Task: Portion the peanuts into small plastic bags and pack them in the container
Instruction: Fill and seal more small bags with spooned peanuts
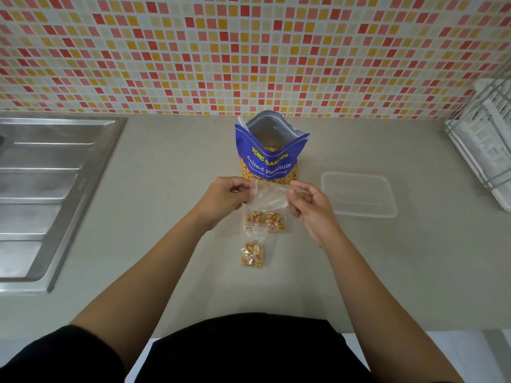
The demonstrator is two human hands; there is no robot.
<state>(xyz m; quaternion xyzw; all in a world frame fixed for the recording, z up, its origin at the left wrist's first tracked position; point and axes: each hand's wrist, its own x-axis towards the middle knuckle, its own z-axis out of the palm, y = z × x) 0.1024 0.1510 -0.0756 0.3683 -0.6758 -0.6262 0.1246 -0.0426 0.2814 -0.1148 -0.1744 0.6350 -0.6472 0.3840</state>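
A blue peanut bag (269, 157) stands upright and open at the middle of the counter, peanuts showing inside. Just in front of it I hold an empty small clear plastic bag (269, 196) above the counter. My left hand (224, 199) pinches its left edge and my right hand (309, 207) pinches its right edge. Under the bag lie two filled small bags side by side (264, 221), and a third filled small bag (252, 254) lies closer to me. A clear rectangular plastic container (359, 194) sits to the right of the peanut bag.
A steel sink drainboard (47, 189) takes up the counter's left side. A white wire dish rack (486, 145) stands at the far right. A tiled wall runs behind the counter, and the counter's front edge is close to my body.
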